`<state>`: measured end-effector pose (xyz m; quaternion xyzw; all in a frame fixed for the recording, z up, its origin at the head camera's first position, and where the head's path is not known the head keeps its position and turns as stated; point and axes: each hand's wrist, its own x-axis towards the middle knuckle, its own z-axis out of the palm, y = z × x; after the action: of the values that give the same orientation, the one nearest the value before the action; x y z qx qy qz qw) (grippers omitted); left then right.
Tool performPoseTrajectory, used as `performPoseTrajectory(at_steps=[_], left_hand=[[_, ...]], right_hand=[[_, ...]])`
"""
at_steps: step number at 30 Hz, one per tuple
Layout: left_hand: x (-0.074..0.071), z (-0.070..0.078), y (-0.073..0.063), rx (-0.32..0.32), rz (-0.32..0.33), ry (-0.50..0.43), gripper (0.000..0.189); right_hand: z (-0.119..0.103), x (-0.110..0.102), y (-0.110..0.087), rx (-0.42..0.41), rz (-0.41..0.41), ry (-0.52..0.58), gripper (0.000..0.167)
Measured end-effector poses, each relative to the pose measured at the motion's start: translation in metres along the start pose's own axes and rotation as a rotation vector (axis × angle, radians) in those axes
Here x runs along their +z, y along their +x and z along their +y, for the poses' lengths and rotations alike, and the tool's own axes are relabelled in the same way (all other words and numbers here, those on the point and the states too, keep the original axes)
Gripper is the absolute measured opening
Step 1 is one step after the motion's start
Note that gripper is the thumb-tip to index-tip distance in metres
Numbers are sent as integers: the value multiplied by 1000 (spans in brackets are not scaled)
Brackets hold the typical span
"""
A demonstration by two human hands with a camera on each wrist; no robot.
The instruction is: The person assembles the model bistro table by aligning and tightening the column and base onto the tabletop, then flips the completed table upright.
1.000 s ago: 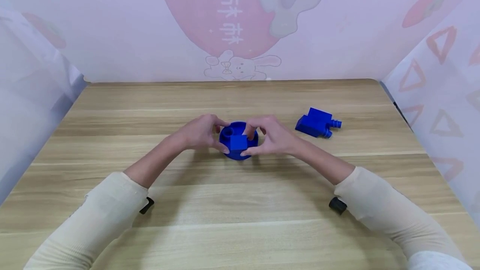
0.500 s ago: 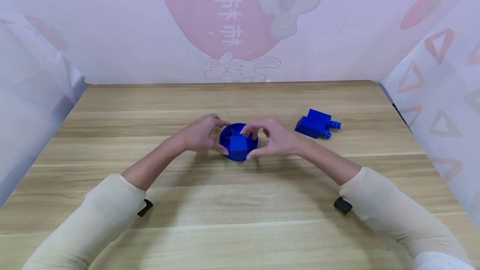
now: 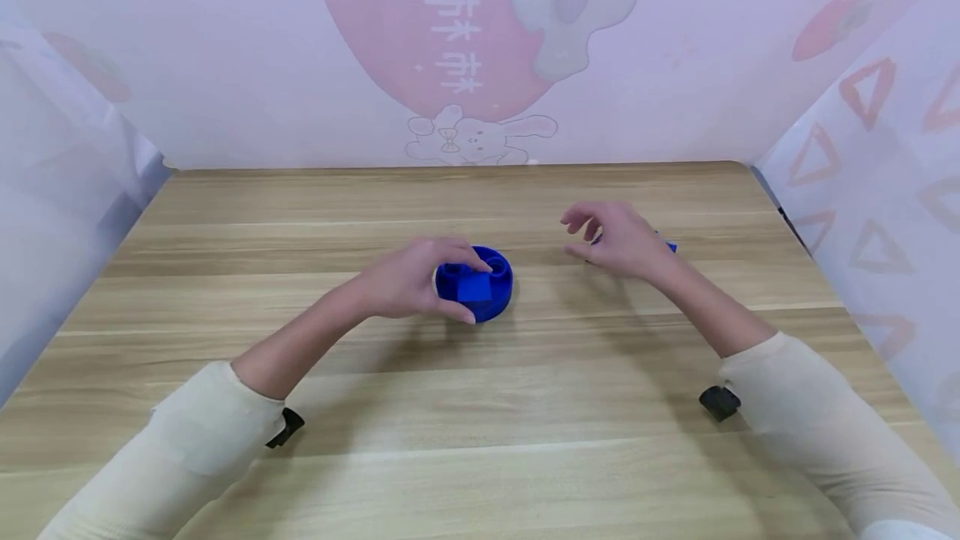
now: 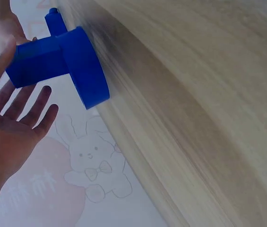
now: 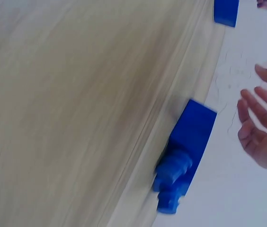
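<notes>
My left hand (image 3: 408, 277) seems to pinch the blue block (image 3: 474, 287) standing in the blue dish (image 3: 502, 294); an uneven squeeze could tip both. My right hand (image 3: 618, 240) holds nothing, fingers loosely bent, with the pegged piece (image 5: 195, 125) below them. My hand hides most of it from above, so a low knuckle could knock it askew.

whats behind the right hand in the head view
A blue block; only small bits show past the right hand, the rest is covered. The right wrist view shows its two ribbed pegs, but not its underside.
</notes>
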<state>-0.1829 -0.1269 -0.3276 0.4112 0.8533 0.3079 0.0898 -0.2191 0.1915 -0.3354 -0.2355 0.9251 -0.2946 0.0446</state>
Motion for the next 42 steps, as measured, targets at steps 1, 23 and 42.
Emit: performPoseTrajectory(at_steps=[1, 23, 42], left_hand=[[0, 1, 0, 3, 4, -3, 54], [-17, -5, -11, 0, -64, 10, 40], [-14, 2, -12, -200, 163, 31, 40]], right_hand=[[3, -2, -1, 31, -4, -30, 35], [20, -12, -16, 182, -48, -364, 41], [19, -7, -16, 169, -33, -473, 43]])
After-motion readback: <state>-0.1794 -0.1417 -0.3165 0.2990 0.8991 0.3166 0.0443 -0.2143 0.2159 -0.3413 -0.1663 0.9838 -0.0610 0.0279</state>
